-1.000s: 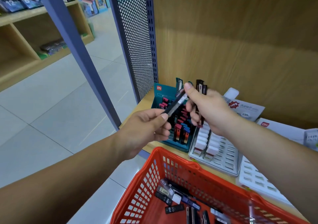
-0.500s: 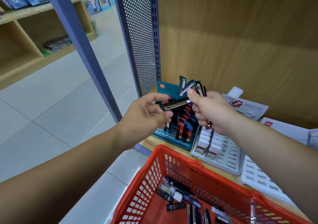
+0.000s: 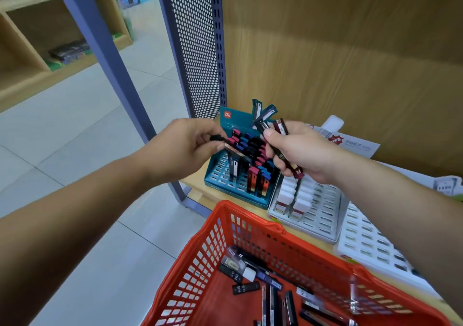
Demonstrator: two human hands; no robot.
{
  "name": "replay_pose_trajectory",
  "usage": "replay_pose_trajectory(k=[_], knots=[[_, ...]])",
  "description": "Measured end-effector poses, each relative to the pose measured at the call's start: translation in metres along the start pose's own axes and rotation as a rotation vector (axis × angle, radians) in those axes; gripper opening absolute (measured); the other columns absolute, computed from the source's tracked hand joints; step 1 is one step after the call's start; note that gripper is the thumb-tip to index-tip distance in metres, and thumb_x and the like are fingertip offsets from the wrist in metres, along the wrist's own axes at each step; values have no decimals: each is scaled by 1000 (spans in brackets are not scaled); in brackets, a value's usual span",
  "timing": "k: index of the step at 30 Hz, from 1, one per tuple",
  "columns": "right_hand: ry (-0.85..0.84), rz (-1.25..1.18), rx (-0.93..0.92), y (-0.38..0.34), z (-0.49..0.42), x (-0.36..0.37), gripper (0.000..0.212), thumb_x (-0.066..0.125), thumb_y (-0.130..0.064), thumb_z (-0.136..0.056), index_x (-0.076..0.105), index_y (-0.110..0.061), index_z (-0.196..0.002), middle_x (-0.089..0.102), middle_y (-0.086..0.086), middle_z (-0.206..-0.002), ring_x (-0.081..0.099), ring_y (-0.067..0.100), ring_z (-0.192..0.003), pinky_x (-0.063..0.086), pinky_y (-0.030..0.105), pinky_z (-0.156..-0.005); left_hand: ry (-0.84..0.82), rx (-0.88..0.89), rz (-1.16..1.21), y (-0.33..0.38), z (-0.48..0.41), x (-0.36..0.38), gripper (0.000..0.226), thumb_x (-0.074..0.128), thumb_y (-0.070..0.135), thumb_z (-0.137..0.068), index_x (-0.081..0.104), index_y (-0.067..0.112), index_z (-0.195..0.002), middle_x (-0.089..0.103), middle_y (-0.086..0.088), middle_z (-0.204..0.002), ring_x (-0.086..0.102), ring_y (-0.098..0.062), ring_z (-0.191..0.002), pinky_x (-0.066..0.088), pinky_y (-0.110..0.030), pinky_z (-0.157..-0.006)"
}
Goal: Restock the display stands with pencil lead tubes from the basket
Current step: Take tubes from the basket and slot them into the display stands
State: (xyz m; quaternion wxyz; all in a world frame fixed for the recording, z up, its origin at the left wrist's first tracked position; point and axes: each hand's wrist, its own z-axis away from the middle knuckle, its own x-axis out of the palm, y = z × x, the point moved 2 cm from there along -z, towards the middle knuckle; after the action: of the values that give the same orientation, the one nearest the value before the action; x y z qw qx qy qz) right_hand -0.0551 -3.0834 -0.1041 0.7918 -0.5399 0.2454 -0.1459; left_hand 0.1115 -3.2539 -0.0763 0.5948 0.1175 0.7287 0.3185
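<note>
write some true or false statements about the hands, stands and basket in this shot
1. The left hand pinches one tube above the teal stand. True.
2. The right hand holds nothing. False: it grips a bundle of tubes.
3. The basket is blue and holds nothing. False: it is red, with loose tubes lying in it.
4. The white stand sits right of the teal stand. True.
5. Every slot of the teal stand is filled. False: its front-left slots are bare.
</note>
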Motion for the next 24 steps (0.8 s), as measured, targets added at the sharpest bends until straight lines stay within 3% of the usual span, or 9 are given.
replay_pose_trajectory(k=[3,6,8,12,16,24], knots=[[45,-2,-61,4,-5,-1,31,56,-43,-101,61,-13,-105,71,22,-84,55,34,-64,40,48,-63,-67,67,-82,0,-10,2,16,64,20,-101,73,22,-114,74,10,-100,66,-5,-88,54,-20,-76],[47,-48,-69,7,-6,-3,21,53,-38,-107,60,-20,-113,69,12,-76,58,28,-56,48,36,-52,-74,192,-240,3,-20,17,22,61,16,-102,73,18,-121,63,8,-108,55,-6,-95,42,-17,-82],[68,-9,-67,9,-7,-4,24,50,-42,-107,59,-20,-111,64,12,-74,50,20,-46,39,26,-43,-76,268,-311,2,-27,29,22,62,14,-101,73,14,-120,52,3,-106,50,-11,-94,43,-25,-84],[98,52,-50,16,-9,-5,32,50,-46,-106,56,-15,-101,57,11,-70,38,16,-40,26,19,-41,-103,293,-372,-3,-38,46,23,62,14,-101,73,8,-120,56,-10,-109,59,-28,-96,50,-47,-86],[101,71,-39,22,-11,-4,40,51,-44,-106,54,-5,-102,57,12,-69,39,16,-40,26,20,-40,-121,267,-336,-7,-44,53,20,66,17,-99,74,10,-116,63,-7,-107,59,-26,-100,49,-46,-90],[105,65,-17,25,-17,-1,33,53,-45,-105,54,-18,-86,58,10,-65,39,18,-42,26,21,-43,-173,247,-324,-10,-51,55,18,65,18,-98,75,17,-113,50,5,-99,53,-19,-96,50,-46,-87]])
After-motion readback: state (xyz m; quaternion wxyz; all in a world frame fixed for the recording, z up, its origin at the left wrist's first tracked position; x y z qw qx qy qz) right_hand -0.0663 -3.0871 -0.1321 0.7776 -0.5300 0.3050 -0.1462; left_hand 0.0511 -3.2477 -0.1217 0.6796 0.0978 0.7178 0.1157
